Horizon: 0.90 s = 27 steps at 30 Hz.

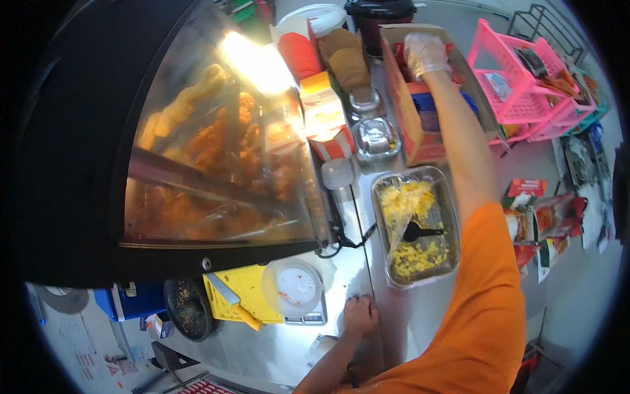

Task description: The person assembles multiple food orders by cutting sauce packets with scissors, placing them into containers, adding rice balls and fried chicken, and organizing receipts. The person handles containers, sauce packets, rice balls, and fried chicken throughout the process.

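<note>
Two hands are far apart in the head view. The right hand [425, 54], in a clear plastic glove, reaches into the open brown cardboard box [401, 111] at the far end of the steel counter [420, 308]; its fingers curl down onto the packets inside, though I cannot tell if they grip any. The box runs lengthwise away from the person, just beyond the rectangular foil tray [446, 197], which holds yellow crumbly food, a black spoon [420, 231] and clear film. The bare left hand [359, 315] rests fingers-down on the counter, on the near side of the tray, holding nothing.
</note>
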Available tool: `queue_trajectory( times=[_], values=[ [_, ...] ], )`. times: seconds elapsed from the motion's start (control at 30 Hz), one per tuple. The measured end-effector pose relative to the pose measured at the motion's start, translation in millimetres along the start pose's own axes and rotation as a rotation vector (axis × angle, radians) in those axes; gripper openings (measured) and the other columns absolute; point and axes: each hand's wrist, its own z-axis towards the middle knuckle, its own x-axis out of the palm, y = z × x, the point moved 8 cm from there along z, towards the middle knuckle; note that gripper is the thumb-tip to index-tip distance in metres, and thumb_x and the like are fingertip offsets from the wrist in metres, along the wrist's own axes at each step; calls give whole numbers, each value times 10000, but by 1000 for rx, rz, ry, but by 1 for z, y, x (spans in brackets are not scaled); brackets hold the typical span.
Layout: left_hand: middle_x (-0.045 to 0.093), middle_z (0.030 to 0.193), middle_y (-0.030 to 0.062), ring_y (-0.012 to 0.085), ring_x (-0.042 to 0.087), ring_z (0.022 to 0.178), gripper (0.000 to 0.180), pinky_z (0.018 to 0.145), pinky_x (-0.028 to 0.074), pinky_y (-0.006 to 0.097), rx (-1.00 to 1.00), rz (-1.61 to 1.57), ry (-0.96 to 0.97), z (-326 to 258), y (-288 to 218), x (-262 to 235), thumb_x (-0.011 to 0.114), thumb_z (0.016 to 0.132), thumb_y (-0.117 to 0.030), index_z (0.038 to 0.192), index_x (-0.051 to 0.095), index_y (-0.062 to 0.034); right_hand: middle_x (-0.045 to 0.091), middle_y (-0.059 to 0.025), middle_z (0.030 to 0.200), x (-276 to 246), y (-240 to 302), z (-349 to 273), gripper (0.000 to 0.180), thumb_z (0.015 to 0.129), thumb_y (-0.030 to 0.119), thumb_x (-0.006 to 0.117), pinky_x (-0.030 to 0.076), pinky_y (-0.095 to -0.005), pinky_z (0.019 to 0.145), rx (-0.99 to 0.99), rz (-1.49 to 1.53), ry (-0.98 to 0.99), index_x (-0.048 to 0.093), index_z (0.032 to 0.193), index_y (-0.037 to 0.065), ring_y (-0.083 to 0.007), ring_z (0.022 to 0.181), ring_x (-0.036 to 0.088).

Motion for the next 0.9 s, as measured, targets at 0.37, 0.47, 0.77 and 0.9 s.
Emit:
queue_trajectory(
  times=[0.37,0.47,0.77,0.9],
  values=[
    [498,1197,154,307,459,1136,576,961,404,443,-133,-1226,143,-48,-11,-43,609,918,-357,1367,374,-84,649,-95,1171,-80,-31,-589,447,870,219,715,502,-349,916,805,1508,280,595,1272,63,-195,1047,612],
    [368,1504,169,283,341,1407,691,1139,325,415,-67,-1682,358,-156,-63,-134,535,990,-331,1548,210,-84,623,-68,1246,-37,84,-732,549,898,236,722,497,-334,946,834,1692,752,511,1395,137,-191,1122,584],
    [517,1348,177,266,531,1230,818,996,479,359,-742,-1495,478,-333,83,-105,572,960,-527,1500,230,-18,681,-179,883,-141,291,-784,870,853,297,701,522,-380,765,-463,1279,1424,224,1549,88,-320,815,653],
    [521,1345,174,247,493,1278,913,1067,411,336,-587,-1326,520,-363,115,-134,771,842,-388,1489,268,15,662,-144,799,-128,333,-789,777,877,294,674,521,-366,632,-439,1210,1476,285,1522,105,-267,635,629]
  ],
)
